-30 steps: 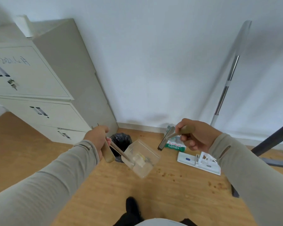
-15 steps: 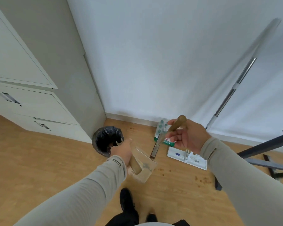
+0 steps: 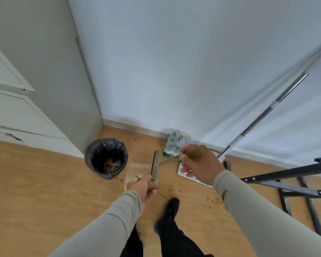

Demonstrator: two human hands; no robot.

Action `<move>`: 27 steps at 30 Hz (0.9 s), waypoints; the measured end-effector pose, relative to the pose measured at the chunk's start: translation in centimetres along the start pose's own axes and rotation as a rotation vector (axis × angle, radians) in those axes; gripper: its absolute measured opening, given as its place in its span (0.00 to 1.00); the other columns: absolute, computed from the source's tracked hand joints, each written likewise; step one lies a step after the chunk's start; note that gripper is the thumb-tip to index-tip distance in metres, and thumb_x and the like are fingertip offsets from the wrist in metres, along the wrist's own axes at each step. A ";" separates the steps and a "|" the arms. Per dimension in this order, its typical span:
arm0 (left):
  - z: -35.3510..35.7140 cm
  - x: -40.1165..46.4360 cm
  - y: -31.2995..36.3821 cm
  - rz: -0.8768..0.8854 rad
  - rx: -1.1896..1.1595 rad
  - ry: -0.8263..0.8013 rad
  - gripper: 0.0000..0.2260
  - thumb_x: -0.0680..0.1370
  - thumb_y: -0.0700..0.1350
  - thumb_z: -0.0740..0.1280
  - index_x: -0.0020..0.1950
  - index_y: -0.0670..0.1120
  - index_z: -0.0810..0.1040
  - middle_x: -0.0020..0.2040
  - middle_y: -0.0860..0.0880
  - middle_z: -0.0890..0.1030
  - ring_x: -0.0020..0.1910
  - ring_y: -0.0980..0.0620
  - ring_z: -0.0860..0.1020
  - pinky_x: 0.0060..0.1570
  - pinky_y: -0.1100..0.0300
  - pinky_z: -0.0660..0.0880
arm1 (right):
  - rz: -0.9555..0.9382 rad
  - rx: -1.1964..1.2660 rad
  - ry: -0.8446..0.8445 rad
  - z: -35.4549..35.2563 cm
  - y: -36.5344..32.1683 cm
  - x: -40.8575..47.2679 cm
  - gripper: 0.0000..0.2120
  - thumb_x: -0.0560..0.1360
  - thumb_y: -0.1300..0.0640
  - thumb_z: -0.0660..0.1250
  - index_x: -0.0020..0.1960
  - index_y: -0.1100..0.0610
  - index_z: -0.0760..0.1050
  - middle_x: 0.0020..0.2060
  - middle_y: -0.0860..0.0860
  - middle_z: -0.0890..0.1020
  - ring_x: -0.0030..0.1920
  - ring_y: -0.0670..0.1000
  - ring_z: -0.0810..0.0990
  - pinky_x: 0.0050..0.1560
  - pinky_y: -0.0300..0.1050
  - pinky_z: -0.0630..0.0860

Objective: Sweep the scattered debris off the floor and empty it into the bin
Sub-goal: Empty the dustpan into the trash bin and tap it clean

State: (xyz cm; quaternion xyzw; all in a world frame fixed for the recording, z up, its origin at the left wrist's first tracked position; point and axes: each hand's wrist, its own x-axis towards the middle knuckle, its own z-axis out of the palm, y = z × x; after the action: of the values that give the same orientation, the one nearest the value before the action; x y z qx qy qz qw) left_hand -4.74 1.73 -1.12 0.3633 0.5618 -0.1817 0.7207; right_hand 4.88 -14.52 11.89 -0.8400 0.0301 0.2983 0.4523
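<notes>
Head view, left to right: grey cabinet [image 3: 44, 80], then the black-lined bin [image 3: 106, 158] on the wood floor [image 3: 35, 182], scraps already inside. My left hand [image 3: 144, 189] grips the clear dustpan [image 3: 137, 173] by its handle, just right of the bin. My right hand [image 3: 198, 166] curls its fingers around the brush [image 3: 154, 168] handle, bristle head against the pan. Debris [image 3: 212, 200] lies scattered on the floor further right.

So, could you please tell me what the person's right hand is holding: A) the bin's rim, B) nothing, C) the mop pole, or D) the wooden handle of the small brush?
D: the right hand grips the brush by its wooden handle, bristle head over the clear dustpan.
</notes>
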 end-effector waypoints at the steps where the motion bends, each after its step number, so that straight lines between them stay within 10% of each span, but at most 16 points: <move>1: 0.4 0.6 0.0 -0.007 0.004 -0.002 0.19 0.76 0.46 0.74 0.62 0.37 0.74 0.44 0.39 0.80 0.29 0.45 0.82 0.25 0.60 0.79 | -0.008 -0.030 -0.009 0.1 0.3 0.6 0.06 0.78 0.55 0.69 0.48 0.43 0.80 0.36 0.52 0.85 0.37 0.54 0.86 0.45 0.57 0.85; 6: 2.1 3.4 0.3 -0.026 0.113 0.044 0.23 0.76 0.49 0.74 0.64 0.40 0.71 0.52 0.42 0.79 0.33 0.43 0.84 0.45 0.49 0.85 | -0.052 -0.221 -0.018 0.2 2.0 3.7 0.04 0.77 0.46 0.68 0.49 0.36 0.77 0.37 0.48 0.87 0.40 0.49 0.87 0.52 0.58 0.83; 12: 4.4 4.0 0.2 0.119 0.700 0.101 0.14 0.81 0.47 0.66 0.63 0.42 0.69 0.50 0.41 0.82 0.31 0.42 0.85 0.21 0.61 0.76 | -0.063 -0.288 -0.001 0.2 2.8 5.9 0.17 0.70 0.34 0.63 0.56 0.37 0.77 0.43 0.43 0.85 0.51 0.52 0.84 0.55 0.56 0.82; 15: 5.0 3.8 -0.1 0.189 0.983 0.047 0.10 0.81 0.45 0.64 0.61 0.47 0.69 0.48 0.48 0.80 0.31 0.45 0.83 0.31 0.54 0.82 | -0.083 -0.313 -0.013 0.0 2.5 6.0 0.17 0.74 0.39 0.65 0.61 0.42 0.78 0.49 0.45 0.85 0.54 0.53 0.83 0.59 0.55 0.81; 22: 4.5 5.1 1.8 0.281 1.126 0.016 0.31 0.80 0.46 0.67 0.81 0.53 0.59 0.64 0.52 0.76 0.30 0.49 0.82 0.18 0.67 0.70 | -0.169 -0.491 -0.074 -0.1 0.8 6.1 0.15 0.79 0.47 0.67 0.60 0.53 0.82 0.50 0.49 0.86 0.51 0.50 0.82 0.53 0.42 0.76; 27: 3.4 5.4 0.9 0.341 1.161 0.019 0.22 0.77 0.52 0.67 0.70 0.51 0.74 0.47 0.56 0.81 0.28 0.57 0.78 0.25 0.66 0.71 | -0.259 -0.542 -0.217 2.2 0.0 4.8 0.05 0.79 0.51 0.67 0.48 0.50 0.80 0.45 0.50 0.83 0.48 0.51 0.81 0.51 0.47 0.78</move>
State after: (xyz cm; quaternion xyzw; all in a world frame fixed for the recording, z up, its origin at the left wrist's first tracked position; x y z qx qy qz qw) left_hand -0.23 0.63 -5.59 0.7837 0.3111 -0.3374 0.4185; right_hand 7.77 -11.75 8.39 -0.8900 -0.2062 0.3231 0.2470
